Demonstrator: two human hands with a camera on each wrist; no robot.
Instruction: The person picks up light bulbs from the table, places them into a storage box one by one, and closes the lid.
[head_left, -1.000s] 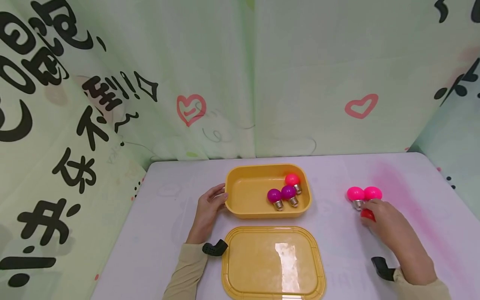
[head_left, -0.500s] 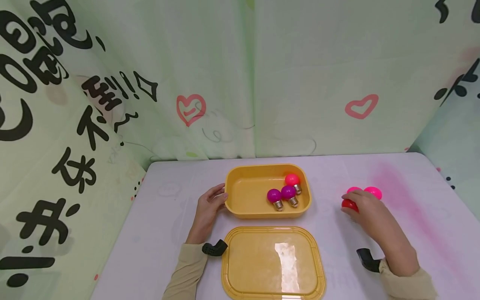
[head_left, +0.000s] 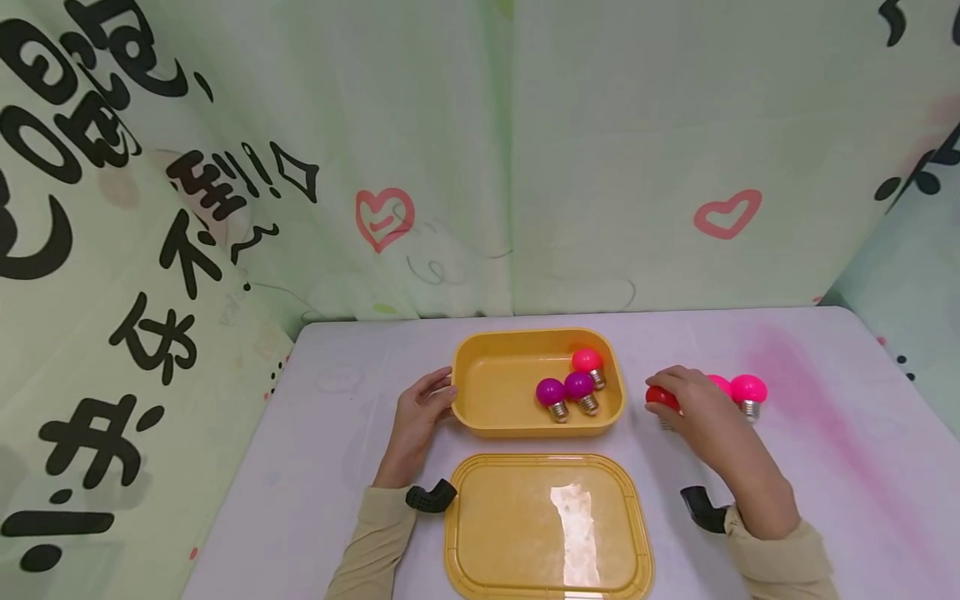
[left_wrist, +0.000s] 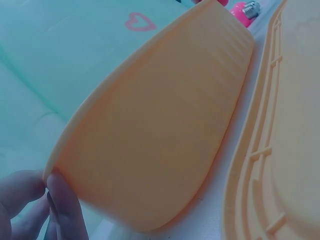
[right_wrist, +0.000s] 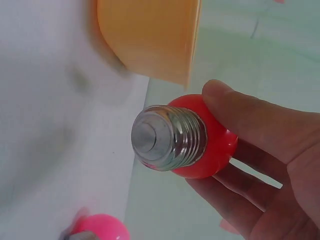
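Observation:
My right hand (head_left: 712,429) pinches a red light bulb (head_left: 663,398) by its globe, just right of the yellow box (head_left: 517,431). In the right wrist view, the metal screw base of that red bulb (right_wrist: 200,165) points away from the thumb and fingers. At the box's left end, my left hand (head_left: 416,429) holds the rim between thumb and fingers, as the left wrist view also shows. Inside the box, toward its right side, lie two purple bulbs (head_left: 551,392) and a pinkish-red bulb (head_left: 587,360).
Two pink bulbs (head_left: 748,388) lie on the white table (head_left: 832,433) behind the right hand, one partly hidden. A yellow lid (head_left: 510,533) lies flat in front of the box. Printed cloth (head_left: 585,167) hangs along the table's back edge.
My right hand has carried the red bulb leftward from beside the pink bulbs toward the box. The left hand and the box stay in place.

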